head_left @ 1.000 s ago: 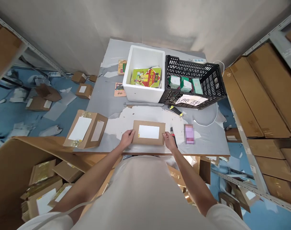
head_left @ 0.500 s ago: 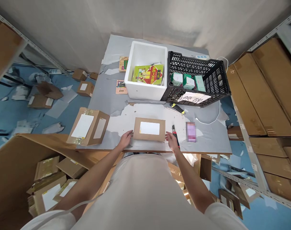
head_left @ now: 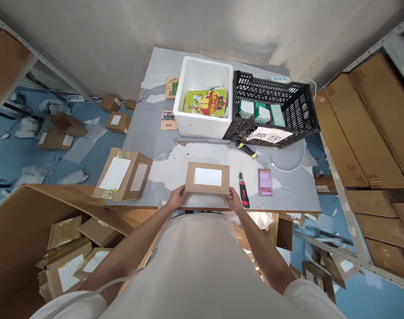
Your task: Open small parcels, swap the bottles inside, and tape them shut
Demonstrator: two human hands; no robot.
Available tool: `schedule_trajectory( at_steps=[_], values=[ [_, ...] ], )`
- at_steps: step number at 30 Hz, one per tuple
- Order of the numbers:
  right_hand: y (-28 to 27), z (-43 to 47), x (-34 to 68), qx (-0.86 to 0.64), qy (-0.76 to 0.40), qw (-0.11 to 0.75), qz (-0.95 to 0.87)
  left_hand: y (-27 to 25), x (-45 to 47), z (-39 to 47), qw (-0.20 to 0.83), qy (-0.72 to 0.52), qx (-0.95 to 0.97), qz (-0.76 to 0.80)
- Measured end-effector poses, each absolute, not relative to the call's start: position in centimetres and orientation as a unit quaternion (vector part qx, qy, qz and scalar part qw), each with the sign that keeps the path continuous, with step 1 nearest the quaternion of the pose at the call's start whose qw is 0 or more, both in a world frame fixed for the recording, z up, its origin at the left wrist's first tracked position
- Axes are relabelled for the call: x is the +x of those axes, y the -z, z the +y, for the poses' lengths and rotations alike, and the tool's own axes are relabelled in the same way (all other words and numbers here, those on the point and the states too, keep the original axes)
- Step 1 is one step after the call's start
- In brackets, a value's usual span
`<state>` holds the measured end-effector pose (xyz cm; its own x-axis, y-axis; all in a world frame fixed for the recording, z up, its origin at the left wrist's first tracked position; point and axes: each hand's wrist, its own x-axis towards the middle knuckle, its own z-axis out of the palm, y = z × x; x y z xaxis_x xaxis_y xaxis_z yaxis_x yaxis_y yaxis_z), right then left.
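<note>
Where torn grey covering (head_left: pixel 138 128) tops the table (head_left: pixel 167 170) above blue floor (head_left: pixel 378 305), half-curled left hand (head_left: pixel 178 196) and right hand (head_left: pixel 234 200) hold a cardboard box (head_left: pixel 207 177) by its corners nearest the front edge (head_left: pixel 288 211).

Plain pale shirt (head_left: pixel 202 266), short sleeves (head_left: pixel 310 301), bare forearms (head_left: pixel 262 248), bare left hand (head_left: pixel 177 197), bare right hand (head_left: pixel 234 200), whitish cable (head_left: pixel 122 279) over left sleeve.

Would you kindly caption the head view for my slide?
Left hand and right hand hold a white-labelled cardboard box, a red-and-black utility knife lying nearby.
</note>
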<state>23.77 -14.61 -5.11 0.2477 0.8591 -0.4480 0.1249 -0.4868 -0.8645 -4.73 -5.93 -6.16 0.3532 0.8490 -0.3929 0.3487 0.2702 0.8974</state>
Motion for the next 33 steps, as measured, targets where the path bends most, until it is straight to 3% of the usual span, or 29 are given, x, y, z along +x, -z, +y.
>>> schedule_trajectory(
  at_steps=[11, 19, 26, 33],
  values=[
    [0.1, -10.5, 25.8, -0.771, -0.363, 0.274, -0.446, 0.7, -2.8, -2.9, 0.472, -0.219, 0.640, 0.565],
    [0.9, -9.2, 26.2, -0.771, -0.376, 0.294, -0.422, 1.3, -1.9, -2.6, 0.497, -0.237, 0.588, 0.593],
    [3.2, -11.8, 27.5, -0.723, -0.444, 0.361, -0.387, 3.5, -3.9, -3.5, 0.573, -0.256, 0.525, 0.574],
    [4.4, -13.2, 27.3, -0.704, -0.467, 0.321, -0.427, 5.2, -4.6, -4.9, 0.574, -0.220, 0.579, 0.536]
  ],
)
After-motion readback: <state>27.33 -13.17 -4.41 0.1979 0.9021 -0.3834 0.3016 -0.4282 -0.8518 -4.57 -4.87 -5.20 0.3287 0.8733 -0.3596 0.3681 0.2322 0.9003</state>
